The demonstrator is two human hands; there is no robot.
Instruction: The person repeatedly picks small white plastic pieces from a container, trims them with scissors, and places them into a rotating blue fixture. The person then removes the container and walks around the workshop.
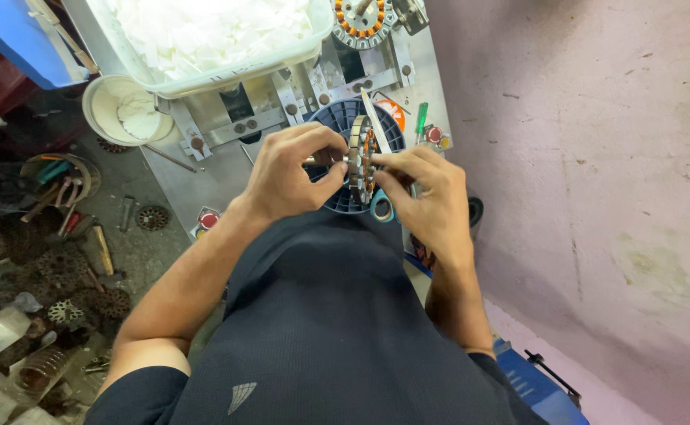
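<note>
The left hand [286, 169] pinches the short shaft of a toothed motor stator [363, 157], fingers clamped on it to keep the ring edge-on over the blue round holder [337, 118] on the metal tabletop [203, 177]. The right hand [424, 193] has its fingers closed on the stator's rim, apparently steadying a white paper strip [375, 120] against a slot, though that contact is hard to see. A tray of white paper pieces [203, 35] sits just behind, within reach.
</note>
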